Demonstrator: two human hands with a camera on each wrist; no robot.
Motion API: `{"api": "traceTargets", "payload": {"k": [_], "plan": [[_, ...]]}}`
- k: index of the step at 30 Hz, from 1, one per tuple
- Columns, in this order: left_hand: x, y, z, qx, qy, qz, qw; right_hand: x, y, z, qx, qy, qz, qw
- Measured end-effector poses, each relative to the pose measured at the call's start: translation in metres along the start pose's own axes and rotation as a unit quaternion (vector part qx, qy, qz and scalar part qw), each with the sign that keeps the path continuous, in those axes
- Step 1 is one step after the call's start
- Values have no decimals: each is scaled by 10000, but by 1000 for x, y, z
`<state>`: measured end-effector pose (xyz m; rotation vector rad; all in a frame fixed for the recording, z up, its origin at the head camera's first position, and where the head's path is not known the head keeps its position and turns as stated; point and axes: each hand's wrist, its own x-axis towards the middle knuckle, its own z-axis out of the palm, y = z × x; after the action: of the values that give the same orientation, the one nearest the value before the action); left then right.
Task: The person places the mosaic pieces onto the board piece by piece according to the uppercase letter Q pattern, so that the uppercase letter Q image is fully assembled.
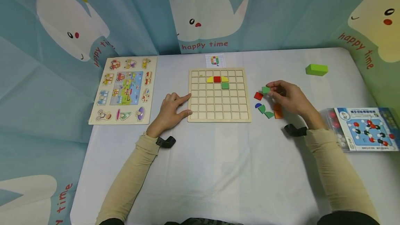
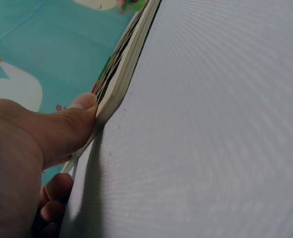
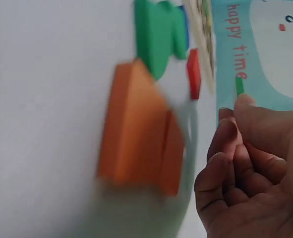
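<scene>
My right hand (image 1: 289,96) pinches a small green block (image 1: 265,90) between thumb and fingertips, to the right of the wooden grid board (image 1: 247,94). In the right wrist view the green block (image 3: 240,86) pokes out past the thumb. Thumb and forefinger of my left hand (image 1: 168,112) are spread apart and touch the board's left edge. On the board's upper rows sit two yellow pieces, a red square (image 1: 217,79) between them, and a green square (image 1: 225,85) below the right yellow one.
Loose red (image 1: 258,96), blue, green (image 1: 269,115) and orange pieces (image 1: 278,114) lie beneath and beside the right hand. A pattern card (image 1: 215,60) lies behind the board. A picture puzzle (image 1: 145,114) is at left; a green block (image 1: 316,69) and a boxed molecule set (image 1: 368,129) are at right.
</scene>
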<state>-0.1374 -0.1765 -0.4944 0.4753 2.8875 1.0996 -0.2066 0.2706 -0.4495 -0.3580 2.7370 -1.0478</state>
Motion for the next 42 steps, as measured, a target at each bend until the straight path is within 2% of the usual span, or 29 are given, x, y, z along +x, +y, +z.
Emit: {"api": "traceTargets", "payload": {"k": [12,21,36,42], "plan": [[0,-2,0,15,-27,-41,10000,16,-22,16,337,-38,-307,9990],[-2,0,-1,-29,-38,-45,10000,30,-46,33,603,-345,-517,9962],[-2,1,-1,-68,-76,-80,9999,50,-72,60,101,-750,-981,9923],[0,1,-2,-72,-98,-40,9999,53,-77,64,-85,-758,-989,9922]]}}
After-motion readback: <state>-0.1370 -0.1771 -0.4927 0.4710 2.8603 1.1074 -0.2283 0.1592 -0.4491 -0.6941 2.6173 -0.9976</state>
